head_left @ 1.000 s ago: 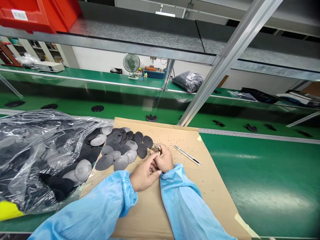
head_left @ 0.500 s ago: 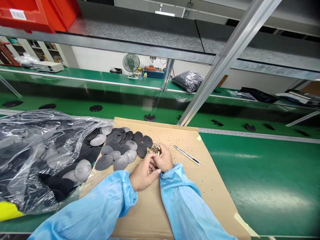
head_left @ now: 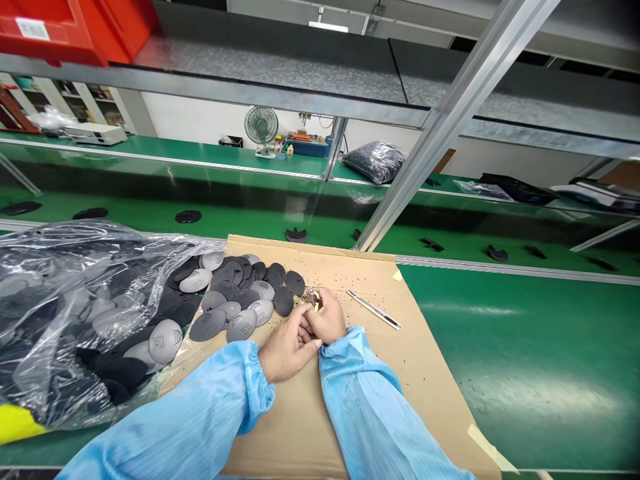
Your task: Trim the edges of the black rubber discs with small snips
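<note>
Both hands meet over a cardboard sheet (head_left: pixel 280 413), below the right end of a spread of oval plates. My right hand (head_left: pixel 327 319) is closed around a small shiny metal piece (head_left: pixel 313 297) with a yellowish part; its kind is too small to make out. Against it rests my left hand (head_left: pixel 290 343), fingers curled in, and whatever they pinch is hidden. Grey and black oval plates (head_left: pixel 242 325), some with raised markings, lie just left of the hands. Tiny dark bits are scattered on the cardboard around them.
A slim cutter knife (head_left: pixel 374 309) lies right of my hands. At left, a clear plastic bag (head_left: pixel 75 313) holds more ovals. Behind the cardboard, dark parts (head_left: pixel 296 235) sit spaced along a green belt (head_left: pixel 240 223). A slanted metal post (head_left: pixel 450 133) rises at right.
The dark parts on the green belt have shifted slightly left. My hands keep nearly the same place and grip.
</note>
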The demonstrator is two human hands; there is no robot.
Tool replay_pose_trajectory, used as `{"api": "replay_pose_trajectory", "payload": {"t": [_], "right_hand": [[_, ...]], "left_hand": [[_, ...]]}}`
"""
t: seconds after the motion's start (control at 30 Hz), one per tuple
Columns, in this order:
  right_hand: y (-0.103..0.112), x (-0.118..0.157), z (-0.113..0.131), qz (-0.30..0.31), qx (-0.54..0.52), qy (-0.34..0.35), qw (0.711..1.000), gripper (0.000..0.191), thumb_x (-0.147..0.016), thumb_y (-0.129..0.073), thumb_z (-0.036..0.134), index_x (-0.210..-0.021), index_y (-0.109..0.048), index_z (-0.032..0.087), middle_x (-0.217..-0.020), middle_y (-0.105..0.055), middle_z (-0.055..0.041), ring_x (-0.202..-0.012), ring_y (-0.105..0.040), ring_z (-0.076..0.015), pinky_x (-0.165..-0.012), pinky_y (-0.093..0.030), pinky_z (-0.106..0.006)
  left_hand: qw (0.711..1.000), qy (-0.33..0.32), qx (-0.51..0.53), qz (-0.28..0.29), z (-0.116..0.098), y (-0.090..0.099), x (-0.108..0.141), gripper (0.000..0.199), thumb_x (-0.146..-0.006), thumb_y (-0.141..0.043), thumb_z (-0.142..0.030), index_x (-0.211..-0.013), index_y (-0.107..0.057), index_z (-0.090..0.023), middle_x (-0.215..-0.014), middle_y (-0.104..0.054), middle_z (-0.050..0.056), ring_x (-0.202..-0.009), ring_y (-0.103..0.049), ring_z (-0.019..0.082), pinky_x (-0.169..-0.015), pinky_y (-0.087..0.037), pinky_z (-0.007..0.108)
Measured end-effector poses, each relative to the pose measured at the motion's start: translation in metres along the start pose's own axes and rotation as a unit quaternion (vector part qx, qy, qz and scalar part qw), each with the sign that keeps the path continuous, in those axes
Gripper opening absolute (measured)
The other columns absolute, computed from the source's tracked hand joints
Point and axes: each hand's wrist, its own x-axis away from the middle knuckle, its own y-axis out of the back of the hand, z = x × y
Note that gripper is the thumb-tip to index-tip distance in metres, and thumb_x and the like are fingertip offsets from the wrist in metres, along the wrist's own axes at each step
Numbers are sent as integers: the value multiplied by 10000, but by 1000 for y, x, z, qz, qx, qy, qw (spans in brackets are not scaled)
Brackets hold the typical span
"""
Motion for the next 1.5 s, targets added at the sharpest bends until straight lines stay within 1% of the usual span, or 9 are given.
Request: {"api": "replay_pose_trajectory", "payload": {"t": [0.43, 0.57, 0.67, 0.83, 1.07, 1.17, 1.27, 1.4, 1.5], "right_hand": [[-1, 1, -1, -3, -1, -1, 1000, 174, -709, -567, 259, -866, -608, 198, -851, -631, -43, -799, -571, -205, -737, -448, -316], [1, -4, 8, 7, 38, -31, 999, 150, -730, -556, 280, -847, -597, 197, -818, -621, -30, -772, -561, -195, -697, -434, -292], [8, -29, 20, 61, 143, -9, 988, 122, -761, -566, 286, -843, -592, 199, -825, -614, -33, -789, -558, -195, -718, -423, -286], [7, -110, 26, 126, 304, 22, 944, 216, -815, -561, 311, -996, -599, 199, -998, -594, -74, -930, -571, -225, -823, -419, -307], [-47, -206, 10, 171, 387, -72, 903, 515, -858, -539, 453, -1296, -462, 193, -1239, -493, -156, -1060, -564, -280, -869, -429, -358], [-75, -230, 9, 201, 419, -103, 879, 580, -835, -586, 446, -1316, -450, 150, -1229, -499, -207, -1056, -572, -316, -847, -440, -395], [-91, -249, 8, 242, 437, -115, 859, 518, -756, -692, 383, -1194, -562, 136, -1124, -580, -189, -999, -599, -319, -810, -453, -389], [-94, -261, 5, 272, 430, -89, 857, 337, -692, -752, 355, -963, -659, 175, -964, -658, -103, -908, -627, -264, -768, -461, -329], [-84, -259, 6, 232, 423, -63, 874, 282, -740, -701, 346, -963, -652, 180, -993, -660, -108, -936, -616, -271, -778, -453, -340]], "left_hand": [[1000, 0, 0, -2, 2, -1, 0, 616, -809, -591, -204, -1351, -298, -177, -962, -576, 54, -774, -583, 131, -725, -496, 302], [999, 5, 30, -32, 5, -2, -1, 651, -825, -577, -232, -1380, -241, -178, -960, -571, 51, -776, -582, 132, -702, -494, 292], [997, 1, 32, -67, 8, -3, -1, 637, -839, -555, -240, -1387, -235, -188, -910, -576, 28, -726, -569, 121, -675, -480, 282], [996, 15, -2, -85, 12, -5, -2, 624, -827, -556, -257, -1381, -275, -202, -900, -615, 14, -613, -526, 105, -619, -436, 286], [998, 14, -40, -55, 7, -3, -4, 540, -794, -557, -258, -1311, -404, -232, -906, -667, 26, -719, -582, 185, -644, -407, 336], [997, 19, -54, -52, 3, 0, -4, 525, -785, -548, -257, -1293, -416, -240, -924, -682, 30, -844, -597, 240, -713, -403, 376], [997, 32, -56, -49, -1, 2, -4, 522, -783, -537, -266, -1290, -411, -259, -959, -685, 25, -879, -597, 256, -735, -400, 392], [997, 34, -56, -38, -3, 3, -5, 521, -782, -529, -270, -1289, -413, -273, -973, -680, 15, -840, -607, 239, -711, -404, 380], [997, 31, -58, -42, -1, 3, -5, 507, -784, -530, -275, -1280, -424, -261, -974, -682, 19, -862, -608, 246, -723, -410, 383]]}}
